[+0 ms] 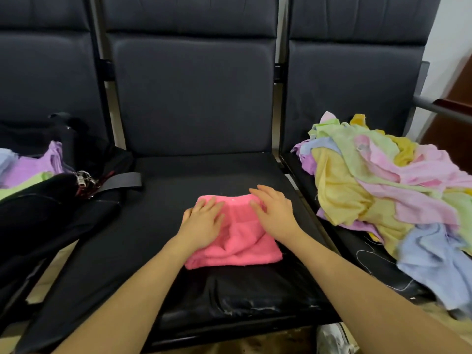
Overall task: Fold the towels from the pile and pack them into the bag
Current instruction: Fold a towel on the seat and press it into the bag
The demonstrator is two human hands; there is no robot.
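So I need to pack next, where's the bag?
In the head view, the black bag sits on the left seat, beside the pink towel, with folded towels already inside.

A waiting area, indoors. Linked dark padded seats (194, 103) form a row on a metal frame (424, 103). White wall (449, 34) behind.

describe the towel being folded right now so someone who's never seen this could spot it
Find the middle seat of the row of three dark chairs. Near its front edge lies a hot pink towel, folded small, with both hands pressing flat on it: left hand, right hand. It lies alone and is far brighter than the pastel pile on the right seat and the lilac and green towels in the black bag on the left.
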